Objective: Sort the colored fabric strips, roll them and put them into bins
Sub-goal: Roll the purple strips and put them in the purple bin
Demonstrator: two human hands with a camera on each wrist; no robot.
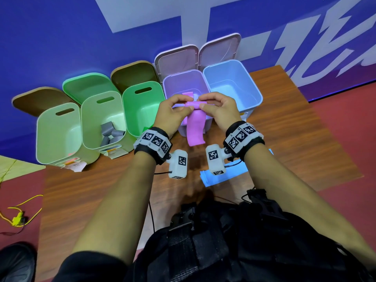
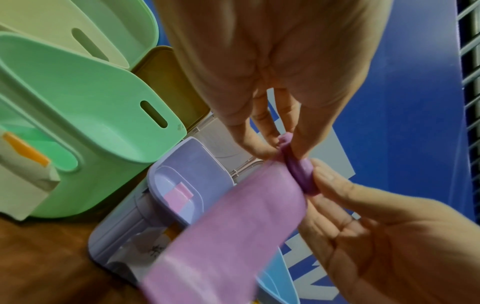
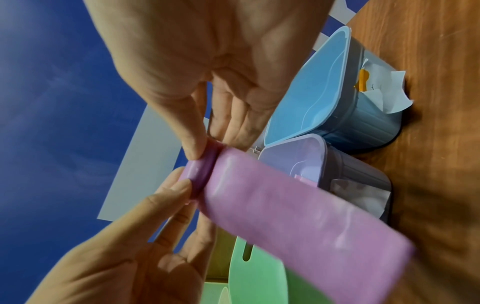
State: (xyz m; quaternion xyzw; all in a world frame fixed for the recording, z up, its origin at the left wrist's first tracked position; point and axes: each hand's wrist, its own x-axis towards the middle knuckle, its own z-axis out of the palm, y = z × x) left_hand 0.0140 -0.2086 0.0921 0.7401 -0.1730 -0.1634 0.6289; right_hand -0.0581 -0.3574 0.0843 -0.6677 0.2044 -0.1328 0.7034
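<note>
Head view, looking down at a brown table [image 1: 284,127] set against a blue wall. Across the upper half of the frame runs a row of five open bins.

At far left is a pale green bin [image 1: 59,135]. Next to it, a second pale green bin [image 1: 91,123] holds several grey rolls [image 1: 110,133]. Third is a brighter green bin [image 1: 140,106]; nothing shows inside it from here.

Just right of centre, both hands are raised in front of the purple bin [image 1: 179,80]. The left hand [image 1: 173,113] pinches one end of a small roll forming at the top of a pink strip [image 1: 195,129], fingers curled round it. The right hand [image 1: 220,109] pinches the other end the same way. The unrolled tail of the strip hangs down toward the table in front of the bin. The wrist views show the roll tight between thumbs and fingertips, with a pink piece [image 2: 179,194] already lying in the purple bin.

At far right of the row, the blue bin [image 1: 254,88] looks empty. Lower right of centre, a blue strip [image 1: 205,178] lies flat on the table.

The step in hand appears to be rolling the pink strip, and it seems only partly done. Next, the fingers likely need to wind up the hanging tail while keeping the roll tight, then drop it in the purple bin. The blue strip remains to be rolled.
</note>
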